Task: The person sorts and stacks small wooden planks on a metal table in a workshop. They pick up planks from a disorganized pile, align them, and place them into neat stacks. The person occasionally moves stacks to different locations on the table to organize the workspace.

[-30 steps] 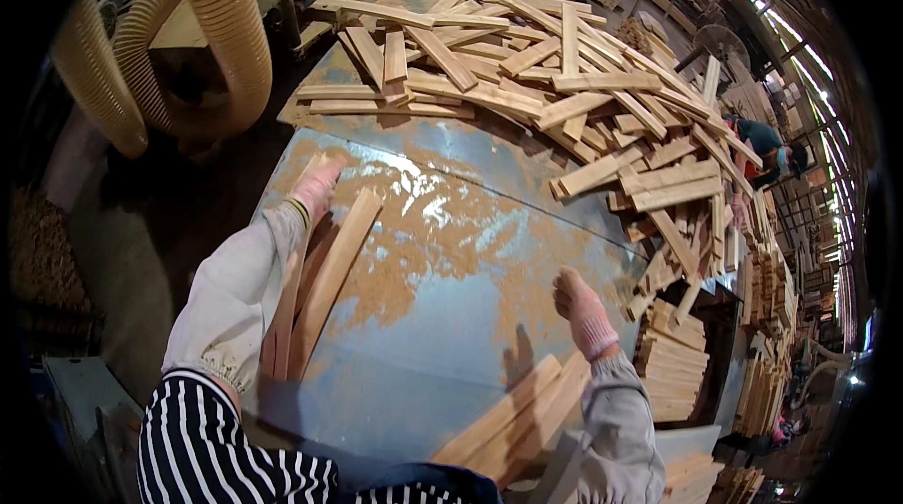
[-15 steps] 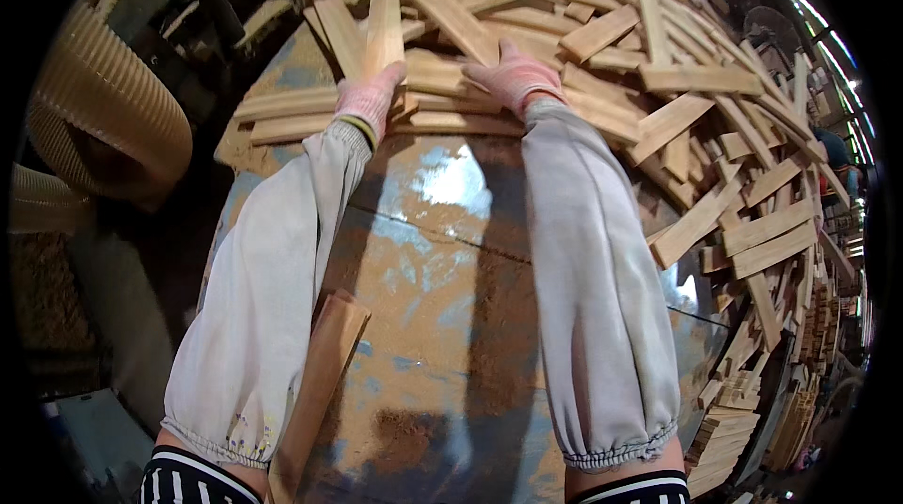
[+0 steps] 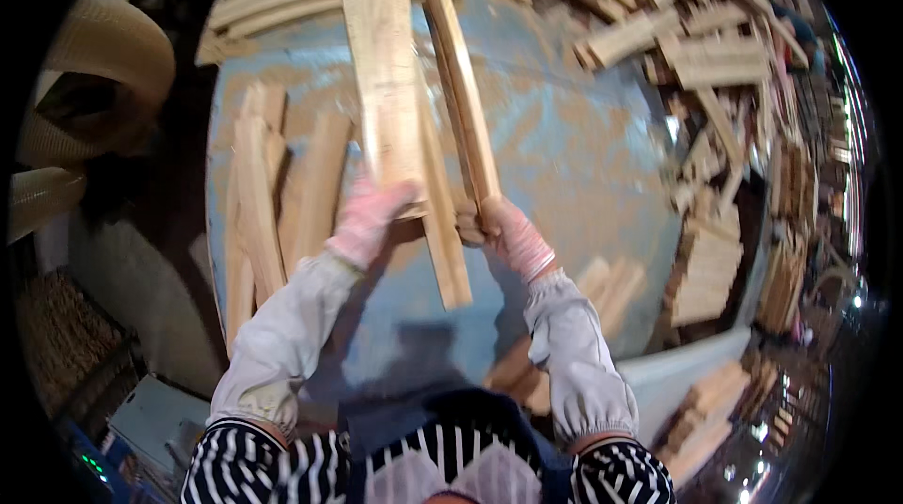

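My left hand [image 3: 369,214], in a pink glove, is closed round the near end of several stacked wooden boards [image 3: 388,81] that point away from me above the table. My right hand [image 3: 513,233], gloved too, grips the near end of narrow wooden boards [image 3: 466,90] held on edge. Between the two hands a loose strip of wood [image 3: 444,250] slants toward me; whether it is held or resting I cannot tell. To the left of my left hand, several boards [image 3: 254,194] lie on the table, roughly lengthwise.
Sawdust covers the blue tabletop [image 3: 564,156]. A jumbled heap of wood pieces [image 3: 621,34] spreads across the back and right, with stacked slats [image 3: 705,264] beyond the right edge. Boards [image 3: 611,292] lie near my right forearm. A ribbed hose [image 3: 122,43] hangs at the left.
Both hands have come back from the far pile toward me, now carrying boards. The view has tilted down, so more of the near table and my striped sleeves show.
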The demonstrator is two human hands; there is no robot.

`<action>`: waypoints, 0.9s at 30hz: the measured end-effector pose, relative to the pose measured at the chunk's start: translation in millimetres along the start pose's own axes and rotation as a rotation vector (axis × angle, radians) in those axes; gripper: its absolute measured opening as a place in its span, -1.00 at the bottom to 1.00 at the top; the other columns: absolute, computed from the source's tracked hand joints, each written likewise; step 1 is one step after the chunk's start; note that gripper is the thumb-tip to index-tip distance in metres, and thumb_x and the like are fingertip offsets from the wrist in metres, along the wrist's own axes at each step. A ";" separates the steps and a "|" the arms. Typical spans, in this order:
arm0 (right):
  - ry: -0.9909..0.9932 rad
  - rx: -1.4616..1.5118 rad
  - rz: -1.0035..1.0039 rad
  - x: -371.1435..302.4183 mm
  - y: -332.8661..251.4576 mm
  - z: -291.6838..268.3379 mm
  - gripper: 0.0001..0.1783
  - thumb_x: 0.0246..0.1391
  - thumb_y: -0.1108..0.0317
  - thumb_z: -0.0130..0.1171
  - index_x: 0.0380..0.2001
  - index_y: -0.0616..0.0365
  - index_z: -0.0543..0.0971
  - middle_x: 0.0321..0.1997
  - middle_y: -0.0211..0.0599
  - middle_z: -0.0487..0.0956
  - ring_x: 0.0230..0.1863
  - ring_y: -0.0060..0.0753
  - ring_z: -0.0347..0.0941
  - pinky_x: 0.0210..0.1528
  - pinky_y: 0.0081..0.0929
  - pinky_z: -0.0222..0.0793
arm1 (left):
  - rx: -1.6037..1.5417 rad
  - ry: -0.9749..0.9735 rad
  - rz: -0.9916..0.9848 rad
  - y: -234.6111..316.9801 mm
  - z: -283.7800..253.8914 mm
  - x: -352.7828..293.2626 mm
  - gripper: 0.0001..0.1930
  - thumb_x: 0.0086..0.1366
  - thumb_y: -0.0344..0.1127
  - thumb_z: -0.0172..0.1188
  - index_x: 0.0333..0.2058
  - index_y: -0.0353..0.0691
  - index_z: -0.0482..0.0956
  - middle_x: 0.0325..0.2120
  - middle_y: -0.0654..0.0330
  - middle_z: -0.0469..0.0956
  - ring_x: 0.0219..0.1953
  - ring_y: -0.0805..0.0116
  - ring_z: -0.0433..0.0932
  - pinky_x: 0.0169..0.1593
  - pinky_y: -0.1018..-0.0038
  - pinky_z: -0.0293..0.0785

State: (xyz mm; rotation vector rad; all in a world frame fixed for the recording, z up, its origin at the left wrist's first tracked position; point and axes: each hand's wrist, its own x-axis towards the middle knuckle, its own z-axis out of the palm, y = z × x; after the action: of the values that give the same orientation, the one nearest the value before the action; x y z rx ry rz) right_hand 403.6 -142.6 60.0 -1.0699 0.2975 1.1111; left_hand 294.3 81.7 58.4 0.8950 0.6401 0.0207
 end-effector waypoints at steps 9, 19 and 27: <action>0.256 0.470 -0.070 -168.8 111.1 -103.5 -0.26 0.43 -0.19 0.03 0.25 0.34 0.42 0.10 0.00 0.57 0.08 -0.02 0.51 0.21 0.11 0.46 | 0.461 0.172 -0.030 -108.1 -66.8 -339.4 -0.01 0.17 -0.37 0.42 0.51 -0.30 0.06 0.30 0.05 0.38 0.29 0.24 0.42 0.36 0.29 0.38; 0.357 0.485 -0.113 -197.6 183.2 -90.9 -0.48 0.42 0.06 0.19 0.20 0.26 0.48 0.00 -0.06 0.58 -0.02 -0.07 0.49 0.08 -0.01 0.51 | 1.385 0.372 -0.163 -229.9 -70.5 -370.1 0.27 0.08 -0.07 0.49 0.55 -0.30 -0.22 0.24 -0.22 0.33 0.26 -0.21 0.41 0.30 0.05 0.37; 0.019 -0.131 -0.249 -210.9 219.1 25.8 -0.72 0.41 0.32 0.14 0.11 0.15 0.54 0.03 -0.31 0.62 -0.03 -0.22 0.55 0.07 -0.21 0.52 | 1.500 0.387 -0.053 -246.6 -59.8 -338.2 0.18 0.14 -0.09 0.44 0.52 -0.37 -0.18 0.31 -0.21 0.30 0.31 -0.16 0.36 0.28 -0.01 0.37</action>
State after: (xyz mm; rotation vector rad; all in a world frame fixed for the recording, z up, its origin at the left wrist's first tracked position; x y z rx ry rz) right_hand 115.0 -235.7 94.6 -1.1985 0.1032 0.9068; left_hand -72.5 -125.8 23.5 2.3523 1.0333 -0.3914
